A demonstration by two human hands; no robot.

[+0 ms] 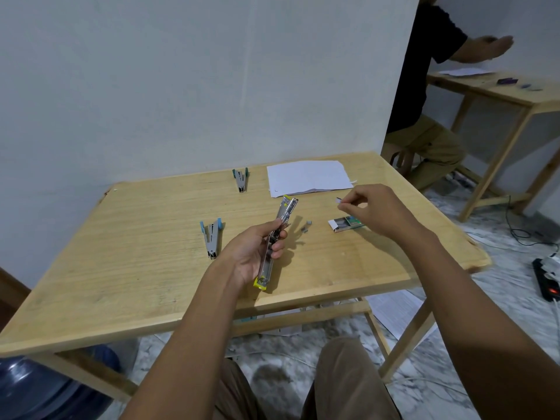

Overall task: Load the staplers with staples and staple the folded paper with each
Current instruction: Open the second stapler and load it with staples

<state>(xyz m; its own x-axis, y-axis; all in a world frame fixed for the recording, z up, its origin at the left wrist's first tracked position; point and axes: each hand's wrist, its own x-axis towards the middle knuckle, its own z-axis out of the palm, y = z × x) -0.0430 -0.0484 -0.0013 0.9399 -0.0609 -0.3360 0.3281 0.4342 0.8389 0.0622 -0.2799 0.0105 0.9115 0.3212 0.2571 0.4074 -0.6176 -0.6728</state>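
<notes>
One yellow stapler (pixel 286 211) opened, gripped by left hand (pixel 254 256) | right hand (pixel 374 209), apart, pinches staples (pixel 338 200)

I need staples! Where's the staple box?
Head view: the staple box lies open on the table, right of the yellow stapler, near the right hand.

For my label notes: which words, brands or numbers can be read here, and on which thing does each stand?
None can be read.
Staple box: green label, too blurred.
Paper: faint marks, too small.
Floor sheets: print too small.
</notes>
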